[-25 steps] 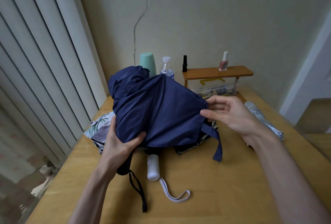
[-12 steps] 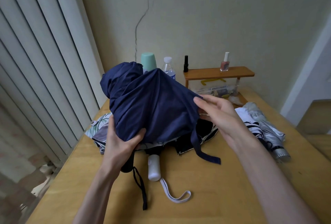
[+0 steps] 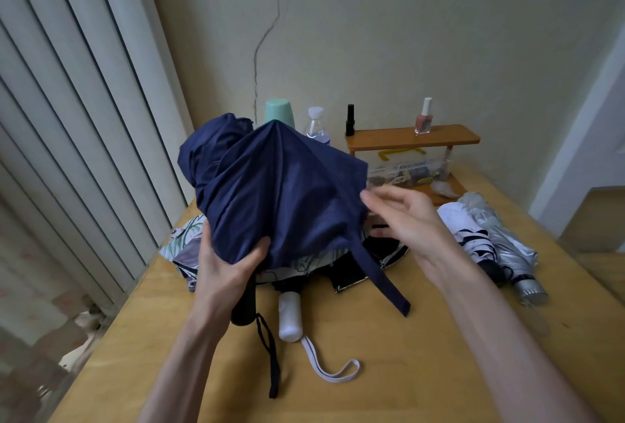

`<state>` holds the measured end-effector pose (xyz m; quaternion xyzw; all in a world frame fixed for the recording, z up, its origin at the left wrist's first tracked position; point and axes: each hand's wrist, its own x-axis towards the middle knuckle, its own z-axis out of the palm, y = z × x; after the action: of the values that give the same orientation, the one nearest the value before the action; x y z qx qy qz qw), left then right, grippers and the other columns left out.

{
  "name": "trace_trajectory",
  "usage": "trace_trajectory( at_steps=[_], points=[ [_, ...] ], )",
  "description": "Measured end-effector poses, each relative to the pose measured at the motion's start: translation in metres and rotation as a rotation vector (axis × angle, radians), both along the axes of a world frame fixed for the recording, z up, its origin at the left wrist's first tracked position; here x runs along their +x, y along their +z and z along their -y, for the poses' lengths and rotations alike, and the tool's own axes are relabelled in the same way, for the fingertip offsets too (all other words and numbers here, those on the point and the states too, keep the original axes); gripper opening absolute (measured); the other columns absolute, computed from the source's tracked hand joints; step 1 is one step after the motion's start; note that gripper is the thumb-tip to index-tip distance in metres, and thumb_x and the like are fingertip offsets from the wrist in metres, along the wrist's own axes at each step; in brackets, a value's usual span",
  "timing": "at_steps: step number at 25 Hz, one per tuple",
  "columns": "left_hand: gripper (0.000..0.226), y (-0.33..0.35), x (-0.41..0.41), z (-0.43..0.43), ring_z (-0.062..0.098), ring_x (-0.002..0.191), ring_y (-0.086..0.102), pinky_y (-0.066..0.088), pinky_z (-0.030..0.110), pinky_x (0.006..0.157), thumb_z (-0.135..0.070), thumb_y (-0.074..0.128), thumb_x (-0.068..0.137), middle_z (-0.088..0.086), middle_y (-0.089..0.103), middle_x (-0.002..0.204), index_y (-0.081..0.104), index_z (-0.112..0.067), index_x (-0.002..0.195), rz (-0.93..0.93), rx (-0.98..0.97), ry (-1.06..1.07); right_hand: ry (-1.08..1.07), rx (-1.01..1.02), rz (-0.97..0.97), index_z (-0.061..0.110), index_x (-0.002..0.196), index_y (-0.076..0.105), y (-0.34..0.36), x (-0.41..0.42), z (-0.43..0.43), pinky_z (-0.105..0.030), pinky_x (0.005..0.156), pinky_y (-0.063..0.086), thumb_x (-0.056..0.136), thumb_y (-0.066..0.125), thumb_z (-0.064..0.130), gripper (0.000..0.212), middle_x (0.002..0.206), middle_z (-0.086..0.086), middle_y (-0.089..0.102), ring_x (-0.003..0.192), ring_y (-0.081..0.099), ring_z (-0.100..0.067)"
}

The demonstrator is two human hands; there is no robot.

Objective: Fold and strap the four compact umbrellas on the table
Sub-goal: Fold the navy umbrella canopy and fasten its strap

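One hazard: loose panels of the navy umbrella (image 3: 280,192) may bunch unevenly and trap the hanging strap (image 3: 382,274), since only the left hand (image 3: 226,270) restrains them. That hand grips the gathered canopy above the black handle (image 3: 244,307), over the table (image 3: 389,402), left of centre. Right hand (image 3: 402,216) fingers are loosely spread at the canopy's right edge; blur hides any contact.

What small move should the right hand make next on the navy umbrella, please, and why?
Probably pinch the flared panel and fold it inward: the left hand grips the navy umbrella near its handle, the right hand hovers open beside loose cloth, and the strap hangs unfastened.
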<state>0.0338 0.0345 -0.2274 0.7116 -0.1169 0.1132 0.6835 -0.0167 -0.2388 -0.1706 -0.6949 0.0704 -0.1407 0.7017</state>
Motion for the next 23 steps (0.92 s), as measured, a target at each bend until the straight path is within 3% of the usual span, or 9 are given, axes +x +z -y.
trace_trajectory(
  at_steps=[2,4,6,8,12,16,18,21,23],
  points=[
    [0.098,0.001,0.001,-0.001,0.004,0.124,0.063,0.054,0.034,0.107,-0.041,0.092,0.066,-0.008,0.06,0.142,0.045,-0.029,0.151,-0.002,-0.014,0.008,-0.093,-0.081,0.012,0.018,0.102,0.078,-0.004,0.002,0.003,-0.029,0.072,0.056,0.1,0.072,0.02,0.008,0.084,0.002,0.079,0.075,0.069,-0.014],
    [0.096,0.001,0.001,0.0,0.002,0.119,0.065,0.057,0.023,0.096,-0.042,0.091,0.065,-0.007,0.062,0.139,0.047,-0.027,0.149,-0.018,-0.038,0.02,-0.155,-0.046,0.064,0.015,0.104,0.076,-0.003,0.003,0.004,-0.032,0.08,0.06,0.104,0.065,0.025,0.015,0.087,0.0,0.077,0.08,0.07,-0.017],
    [0.087,0.001,0.0,0.002,-0.001,0.111,0.067,0.057,0.015,0.086,-0.034,0.09,0.067,-0.007,0.065,0.134,0.05,-0.025,0.144,-0.028,-0.062,0.035,-0.043,0.051,0.035,0.013,0.112,0.072,0.002,0.002,0.002,-0.039,0.09,0.062,0.105,0.057,0.046,0.037,0.104,-0.004,0.078,0.097,0.076,-0.021],
    [0.087,0.002,-0.001,0.005,-0.005,0.108,0.067,0.055,0.011,0.084,-0.027,0.093,0.069,-0.01,0.065,0.131,0.05,-0.023,0.144,-0.027,-0.065,0.046,0.105,0.021,-0.065,0.018,0.12,0.07,0.003,0.001,-0.002,-0.038,0.086,0.063,0.094,0.058,0.063,0.054,0.108,-0.002,0.08,0.098,0.078,-0.019],
    [0.078,0.003,-0.002,0.006,-0.009,0.105,0.066,0.056,0.018,0.091,-0.01,0.09,0.08,-0.012,0.063,0.13,0.049,-0.023,0.145,-0.018,-0.076,0.069,0.059,-0.088,-0.014,0.011,0.113,0.076,-0.01,0.009,-0.008,-0.023,0.072,0.059,0.087,0.084,0.023,0.03,0.094,-0.003,0.081,0.078,0.072,-0.015],
    [0.083,0.003,-0.002,0.005,-0.002,0.109,0.068,0.057,0.015,0.087,-0.018,0.096,0.075,-0.006,0.065,0.132,0.05,-0.021,0.145,-0.015,-0.067,0.035,0.073,-0.054,0.014,0.005,0.107,0.076,-0.014,0.009,-0.007,-0.037,0.096,0.057,0.079,0.088,0.039,0.046,0.11,-0.014,0.078,0.098,0.074,-0.02],
    [0.089,0.003,-0.002,0.006,0.003,0.113,0.068,0.058,0.019,0.089,-0.03,0.095,0.067,-0.004,0.066,0.133,0.051,-0.021,0.145,-0.032,-0.074,0.01,0.114,0.052,0.037,0.002,0.11,0.073,-0.015,0.009,-0.01,-0.046,0.108,0.054,0.086,0.084,0.031,0.039,0.113,-0.014,0.078,0.11,0.074,-0.025],
    [0.097,0.004,-0.004,0.008,0.008,0.119,0.067,0.055,0.029,0.098,-0.041,0.094,0.06,-0.005,0.065,0.136,0.051,-0.023,0.145,-0.039,-0.092,0.007,0.027,0.062,0.08,0.01,0.106,0.069,-0.008,0.007,-0.007,-0.044,0.104,0.057,0.091,0.079,0.008,0.018,0.106,-0.009,0.081,0.102,0.077,-0.022],
    [0.091,0.004,-0.004,0.01,0.007,0.119,0.067,0.055,0.031,0.1,-0.036,0.093,0.064,-0.006,0.066,0.135,0.052,-0.024,0.144,-0.044,-0.114,0.023,0.035,0.097,0.154,0.017,0.117,0.07,-0.003,0.004,-0.003,-0.035,0.097,0.061,0.087,0.079,0.0,0.036,0.111,-0.005,0.081,0.106,0.077,-0.02]
  ],
)
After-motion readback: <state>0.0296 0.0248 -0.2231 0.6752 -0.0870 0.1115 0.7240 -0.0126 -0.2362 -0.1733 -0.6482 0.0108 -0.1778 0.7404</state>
